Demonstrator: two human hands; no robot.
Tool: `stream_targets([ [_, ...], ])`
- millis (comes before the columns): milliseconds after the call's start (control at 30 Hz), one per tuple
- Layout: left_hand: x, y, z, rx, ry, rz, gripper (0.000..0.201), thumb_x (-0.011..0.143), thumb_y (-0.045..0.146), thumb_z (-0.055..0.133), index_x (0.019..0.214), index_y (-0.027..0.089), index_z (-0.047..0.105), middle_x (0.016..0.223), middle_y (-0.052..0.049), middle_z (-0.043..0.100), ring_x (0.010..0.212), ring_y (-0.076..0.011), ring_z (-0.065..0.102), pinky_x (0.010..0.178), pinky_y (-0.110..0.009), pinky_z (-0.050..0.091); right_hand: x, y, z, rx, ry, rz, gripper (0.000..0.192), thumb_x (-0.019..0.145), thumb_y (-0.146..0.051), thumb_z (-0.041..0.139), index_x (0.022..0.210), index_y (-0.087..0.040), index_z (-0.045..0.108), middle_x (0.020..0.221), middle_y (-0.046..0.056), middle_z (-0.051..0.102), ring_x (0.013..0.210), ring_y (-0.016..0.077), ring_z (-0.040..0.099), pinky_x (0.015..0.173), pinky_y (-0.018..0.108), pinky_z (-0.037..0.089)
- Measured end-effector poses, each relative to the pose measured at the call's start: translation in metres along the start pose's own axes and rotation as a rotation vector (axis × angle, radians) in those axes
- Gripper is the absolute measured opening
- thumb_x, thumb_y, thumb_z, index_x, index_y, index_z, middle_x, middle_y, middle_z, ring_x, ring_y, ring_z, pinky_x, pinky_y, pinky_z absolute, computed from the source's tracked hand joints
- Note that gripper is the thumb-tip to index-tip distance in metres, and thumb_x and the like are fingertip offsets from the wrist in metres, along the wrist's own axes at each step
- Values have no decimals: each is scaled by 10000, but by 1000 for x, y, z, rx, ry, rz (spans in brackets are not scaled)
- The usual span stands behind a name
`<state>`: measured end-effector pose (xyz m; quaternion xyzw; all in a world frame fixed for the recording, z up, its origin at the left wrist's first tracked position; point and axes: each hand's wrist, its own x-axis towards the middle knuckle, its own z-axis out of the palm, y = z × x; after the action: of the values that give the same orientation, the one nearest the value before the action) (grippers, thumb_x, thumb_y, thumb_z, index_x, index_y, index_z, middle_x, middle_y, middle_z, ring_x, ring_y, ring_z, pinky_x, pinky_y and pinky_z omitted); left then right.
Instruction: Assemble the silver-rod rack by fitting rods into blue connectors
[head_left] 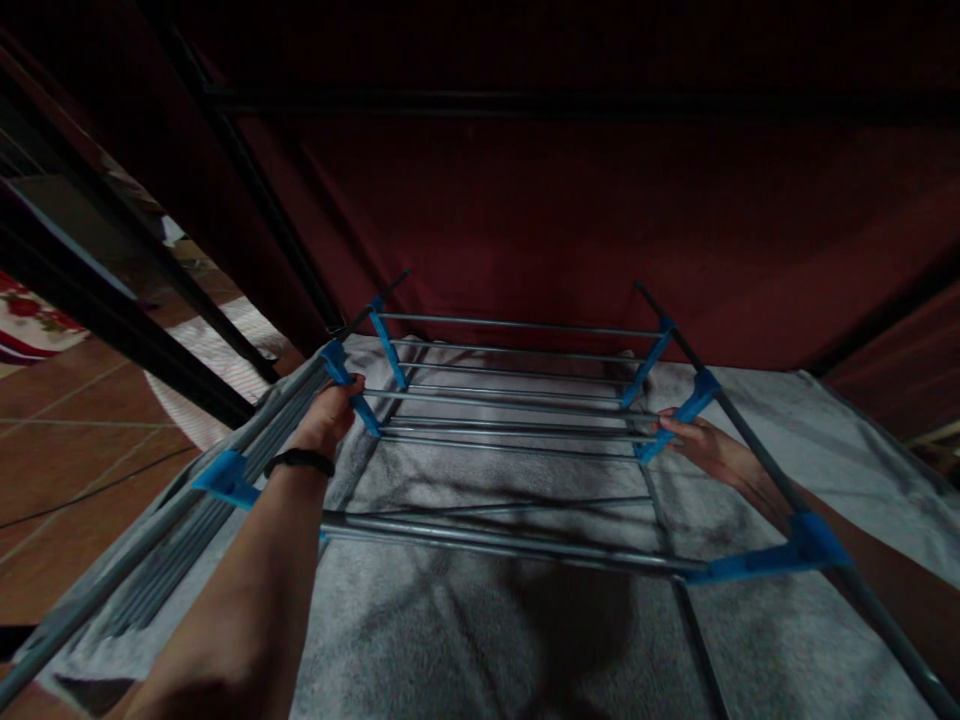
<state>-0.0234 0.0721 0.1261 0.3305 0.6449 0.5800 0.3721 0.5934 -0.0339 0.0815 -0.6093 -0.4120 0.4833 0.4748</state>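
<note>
A partly built rack of grey metal tubes point(510, 403) and blue plastic brackets stands on a grey blanket point(465, 620). My left hand point(336, 408), with a black band on the wrist, is closed on a left blue bracket point(365, 412) where a crossbar meets it. My right hand point(701, 445) pinches the facing right blue bracket point(686, 410) at its crossbar end. Nearer to me, a left bracket point(225, 480) and a right bracket point(780, 562) flank another pair of crossbars point(495, 540). More brackets sit on the two long side poles farther away.
Several loose grey tubes point(180, 550) lie side by side on the blanket at left. A dark red cloth point(525, 220) hangs behind the rack on a black metal frame point(570, 103). At left are brown floor tiles point(75, 450) and a striped cloth point(180, 400).
</note>
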Motion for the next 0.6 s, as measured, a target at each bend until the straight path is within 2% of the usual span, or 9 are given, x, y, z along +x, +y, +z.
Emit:
stream_targets([
  [267, -1, 6, 2, -40, -11, -83, 223, 614, 155, 784, 777, 187, 635, 685, 29, 543, 658, -131, 482, 623, -269, 321, 3, 3, -1, 89, -17, 43, 488, 620, -510, 976, 962, -252, 743, 993, 69, 755, 1107, 295, 691, 934, 397, 525],
  [433, -6, 10, 1, -91, -38, -105, 167, 688, 99, 688, 839, 168, 664, 729, 3, 601, 670, -128, 521, 613, -250, 352, 1, 4, 1, 64, -4, 27, 410, 697, -491, 917, 959, -251, 713, 1047, 74, 747, 1149, 295, 685, 928, 379, 531],
  [500, -8, 12, -2, -151, -53, -115, 198, 684, 61, 650, 852, 165, 659, 757, -10, 628, 698, -132, 559, 633, -240, 398, 0, 5, 1, 87, 0, 25, 388, 704, -466, 920, 951, -246, 718, 1052, 72, 748, 1139, 286, 688, 919, 372, 537],
  [600, -10, 11, -5, -276, -67, -100, 348, 588, -19, 616, 879, 169, 652, 829, -23, 680, 789, -143, 632, 711, -226, 479, -1, 5, 3, 125, 13, 23, 395, 679, -441, 951, 941, -237, 738, 1037, 77, 757, 1101, 281, 700, 910, 374, 549],
])
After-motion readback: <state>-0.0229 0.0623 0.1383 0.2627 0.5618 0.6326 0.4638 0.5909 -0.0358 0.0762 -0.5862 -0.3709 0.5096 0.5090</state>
